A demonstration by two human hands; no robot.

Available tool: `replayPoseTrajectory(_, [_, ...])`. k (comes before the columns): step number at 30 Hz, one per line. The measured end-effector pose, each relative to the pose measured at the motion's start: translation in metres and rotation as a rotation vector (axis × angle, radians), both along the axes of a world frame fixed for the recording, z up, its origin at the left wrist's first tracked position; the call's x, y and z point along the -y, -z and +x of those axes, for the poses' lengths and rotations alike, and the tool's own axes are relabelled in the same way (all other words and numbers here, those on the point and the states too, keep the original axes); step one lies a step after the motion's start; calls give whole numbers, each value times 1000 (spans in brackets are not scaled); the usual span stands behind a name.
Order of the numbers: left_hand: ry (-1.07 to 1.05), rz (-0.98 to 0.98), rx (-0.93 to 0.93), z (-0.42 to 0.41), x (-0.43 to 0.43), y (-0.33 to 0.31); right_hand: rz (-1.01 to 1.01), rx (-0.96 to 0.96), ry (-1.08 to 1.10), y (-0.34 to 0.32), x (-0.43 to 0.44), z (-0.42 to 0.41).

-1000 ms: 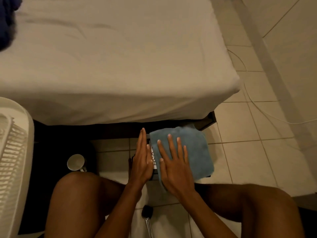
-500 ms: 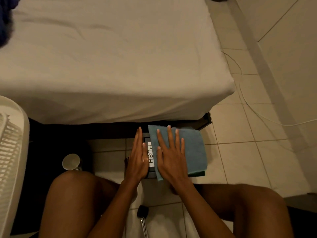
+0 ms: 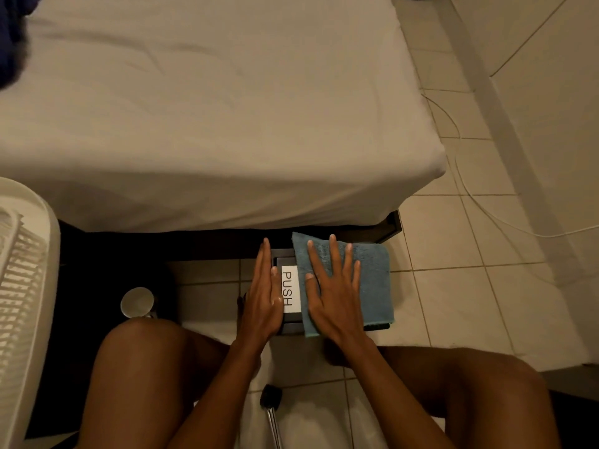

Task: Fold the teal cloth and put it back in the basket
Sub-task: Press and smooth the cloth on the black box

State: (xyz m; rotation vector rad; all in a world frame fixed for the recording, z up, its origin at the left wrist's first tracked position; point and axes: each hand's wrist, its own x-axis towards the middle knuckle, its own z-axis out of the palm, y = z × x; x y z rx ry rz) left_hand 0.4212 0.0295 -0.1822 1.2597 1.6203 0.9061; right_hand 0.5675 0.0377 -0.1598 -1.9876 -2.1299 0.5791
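The teal cloth (image 3: pixel 372 280) lies folded into a flat rectangle on top of a dark box (image 3: pixel 285 327) with a white "PUSH" label (image 3: pixel 289 288), on the floor just below the bed's edge. My right hand (image 3: pixel 334 293) lies flat on the cloth's left half, fingers spread. My left hand (image 3: pixel 264 296) stands on edge against the box's left side, fingers straight, holding nothing. The white slatted basket (image 3: pixel 22 286) is at the far left edge.
A bed with a beige sheet (image 3: pixel 210 108) fills the upper view. A white mug (image 3: pixel 137 302) sits on the dark floor at left. A metal rod with a black tip (image 3: pixel 270 406) lies between my knees. A white cable (image 3: pixel 479 196) runs over the tiles at right.
The cloth has become narrower and tidier under my right hand, uncovering the PUSH label. Both hands have stayed nearly in place.
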Motion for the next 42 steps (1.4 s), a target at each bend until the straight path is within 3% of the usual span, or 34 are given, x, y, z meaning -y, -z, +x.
replayPoseTrajectory(3, [5,-11,-9,-1,0,-1,0,8,-9,-2,0,-3])
replayPoseTrajectory(8, [1,-7,0,0,-1,-3,3,78,-218,-5,0,15])
replayPoseTrajectory(14, [-2,-6,-17,0,0,-3,28,36,-35,-1,-3,6])
replayPoseTrajectory(19, [-3,6,15,0,1,-2,54,100,-376,-7,-4,15])
replayPoseTrajectory(25, [-12,-11,1,1,-2,-5,31,58,-145,-3,-5,10])
replayPoseTrajectory(30, [2,14,4,0,0,-1,49,71,-370,-5,-3,19])
replayPoseTrajectory(35, [70,104,-289,-2,-3,8,46,15,-45,2,-5,15])
replayPoseTrajectory(38, [116,140,-516,-2,-3,11,59,52,-131,3,-3,19])
replayPoseTrajectory(42, [145,140,-626,0,-2,9,59,37,-89,5,-3,17])
